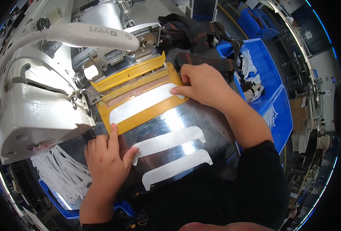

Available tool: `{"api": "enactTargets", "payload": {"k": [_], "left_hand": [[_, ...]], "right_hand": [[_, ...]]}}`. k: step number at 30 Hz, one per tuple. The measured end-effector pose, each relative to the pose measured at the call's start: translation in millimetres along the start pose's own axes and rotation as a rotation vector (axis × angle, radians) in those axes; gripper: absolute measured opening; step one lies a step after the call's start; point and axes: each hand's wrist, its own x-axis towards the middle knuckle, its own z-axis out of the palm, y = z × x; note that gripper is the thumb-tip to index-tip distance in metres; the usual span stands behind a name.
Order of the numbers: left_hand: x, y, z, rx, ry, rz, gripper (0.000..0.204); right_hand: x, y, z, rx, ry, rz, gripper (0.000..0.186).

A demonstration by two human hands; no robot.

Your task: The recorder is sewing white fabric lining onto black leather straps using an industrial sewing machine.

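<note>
A long white curved piece (139, 101) lies on a yellow template plate (151, 117) with a hinged yellow bar (128, 71) behind. My right hand (203, 84) grips the white piece's right end, thumb on top, fingers curled at the plate's edge. My left hand (110, 165) is open, index fingertip touching the plate at the piece's left end, thumb beside a second white piece (166, 140). A third (174, 165) lies nearer me on the shiny metal table (213, 129).
A white industrial sewing machine (39, 119) occupies the left. Dark straps (189, 30) are heaped behind the plate. Blue bins (274, 119) with fabric pieces stand at the right, another (251, 21) farther back. White strips (58, 173) hang over a blue tray at lower left.
</note>
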Motion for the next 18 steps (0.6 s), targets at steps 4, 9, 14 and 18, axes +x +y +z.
{"api": "enactTargets", "payload": {"k": [4, 9, 14, 18], "left_hand": [[1.3, 0.0, 0.5, 0.004, 0.012, 0.019, 0.082], [-0.7, -1.0, -1.6, 0.004, 0.02, 0.009, 0.079], [-0.6, -0.4, -0.9, -0.014, 0.025, 0.014, 0.077], [-1.1, -1.2, -0.6, -0.038, 0.03, 0.017, 0.076]], "right_hand": [[-6.2, -2.6, -11.4, -0.032, -0.112, 0.048, 0.035], [-3.9, 24.6, -13.5, 0.144, 0.098, -0.177, 0.031], [17.0, 85.0, -19.5, -0.048, 0.322, -0.312, 0.041], [30.3, 90.5, -18.1, 0.024, 0.193, -0.192, 0.045]]}}
